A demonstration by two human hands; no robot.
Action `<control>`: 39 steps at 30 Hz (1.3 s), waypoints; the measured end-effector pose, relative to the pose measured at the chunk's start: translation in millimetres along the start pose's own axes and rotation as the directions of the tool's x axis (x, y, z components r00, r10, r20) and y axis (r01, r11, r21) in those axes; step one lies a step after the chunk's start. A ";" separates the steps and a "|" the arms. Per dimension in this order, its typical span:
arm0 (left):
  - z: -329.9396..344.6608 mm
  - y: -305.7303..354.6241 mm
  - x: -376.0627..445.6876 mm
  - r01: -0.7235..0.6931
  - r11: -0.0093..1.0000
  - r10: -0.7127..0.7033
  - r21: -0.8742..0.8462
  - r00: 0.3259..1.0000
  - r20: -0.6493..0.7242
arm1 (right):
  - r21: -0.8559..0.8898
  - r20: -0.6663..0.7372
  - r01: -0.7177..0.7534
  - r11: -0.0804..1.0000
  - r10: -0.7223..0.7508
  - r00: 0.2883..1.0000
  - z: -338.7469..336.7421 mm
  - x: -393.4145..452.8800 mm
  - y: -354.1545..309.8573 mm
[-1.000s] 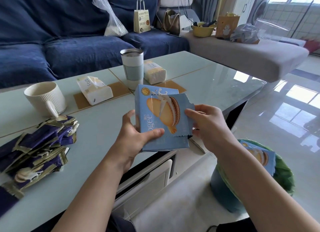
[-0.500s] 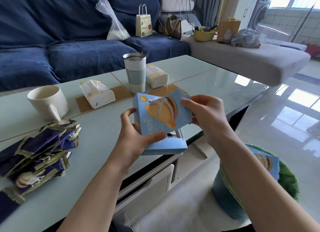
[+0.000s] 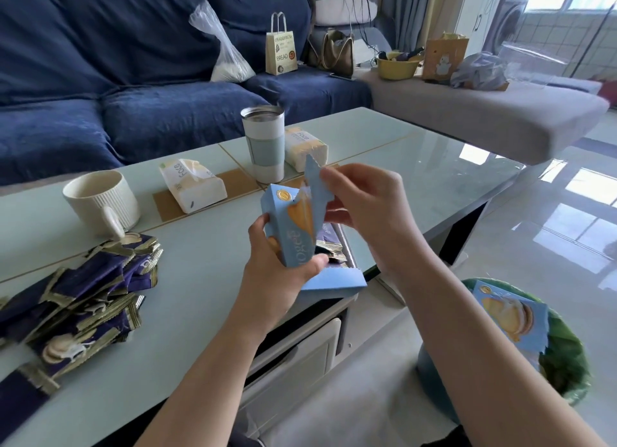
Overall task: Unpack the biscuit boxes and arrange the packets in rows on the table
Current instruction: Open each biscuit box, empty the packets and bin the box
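My left hand [image 3: 283, 266] grips a light blue biscuit box [image 3: 293, 226] from below, above the table's near edge. My right hand [image 3: 364, 209] pinches the torn front flap [image 3: 315, 186] of that box and holds it lifted away from the box. Dark purple packets [image 3: 329, 249] show inside the opened box. A loose pile of purple and gold biscuit packets [image 3: 83, 296] lies on the pale green glass table [image 3: 187, 279] at the left.
A cream mug [image 3: 100, 199], two tissue packs [image 3: 192, 186], and a steel tumbler [image 3: 263, 146] stand further back on the table. A green-lined bin [image 3: 564, 356] on the floor at the right holds an empty blue box [image 3: 510, 316]. A blue sofa lies behind.
My right hand has pulled the front flap up and open, exposing the packets inside. The box has turned edge-on in my left hand.
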State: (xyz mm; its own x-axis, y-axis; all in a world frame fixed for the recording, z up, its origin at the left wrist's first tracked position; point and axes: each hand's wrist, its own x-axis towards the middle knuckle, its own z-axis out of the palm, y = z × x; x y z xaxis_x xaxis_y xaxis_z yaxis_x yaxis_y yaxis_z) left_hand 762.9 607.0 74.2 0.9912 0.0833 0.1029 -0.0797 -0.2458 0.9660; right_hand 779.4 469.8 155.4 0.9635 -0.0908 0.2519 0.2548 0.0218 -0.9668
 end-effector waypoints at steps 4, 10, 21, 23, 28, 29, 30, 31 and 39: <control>-6.2 3.6 -1.3 -0.037 0.995 0.038 -0.090 0.999 0.010 | 0.128 -0.008 -0.136 0.982 0.139 0.990 -14.0 4.5 1.7; -7.2 4.6 -0.2 0.007 0.989 -0.008 -0.149 1.000 -0.004 | -0.326 -0.127 -0.235 0.916 0.204 0.971 -22.9 10.3 29.0; -12.4 9.3 -9.7 -0.030 0.959 0.022 -0.281 0.999 -0.030 | -0.559 -0.076 -0.323 0.763 0.341 0.937 3.4 -1.4 28.8; -15.3 9.8 -11.1 -0.039 0.953 0.030 -0.301 0.999 -0.036 | -0.568 -0.070 -0.343 0.748 0.371 0.926 10.9 3.2 24.5; -25.4 11.9 -15.3 -0.095 0.936 0.073 -0.340 0.994 -0.077 | -0.567 -0.032 -0.298 0.768 0.341 0.940 28.1 9.0 15.8; -28.2 12.7 -16.2 -0.100 0.934 0.079 -0.343 0.994 -0.075 | -0.583 -0.019 -0.268 0.767 0.316 0.948 32.4 8.5 14.2; -31.6 13.2 -17.3 -0.104 0.933 0.085 -0.344 0.994 -0.072 | -0.589 -0.009 -0.248 0.769 0.301 0.953 37.0 7.9 13.1; -35.4 13.2 -18.3 -0.106 0.933 0.086 -0.344 0.994 -0.072 | -0.582 -0.004 -0.249 0.774 0.304 0.953 41.7 7.0 12.0; -78.0 9.6 -24.5 -0.108 0.933 0.059 -0.342 0.987 -0.150 | -0.478 0.095 -0.284 0.831 0.370 0.924 85.9 -1.5 5.0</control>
State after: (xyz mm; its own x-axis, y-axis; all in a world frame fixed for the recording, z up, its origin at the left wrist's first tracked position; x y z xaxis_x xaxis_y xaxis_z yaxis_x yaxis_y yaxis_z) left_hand 729.6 677.9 99.5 0.9576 0.2129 0.1939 -0.2173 0.0920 0.9718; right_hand 786.3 555.6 153.9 0.9925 0.0190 -0.1211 -0.1010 -0.4321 -0.8961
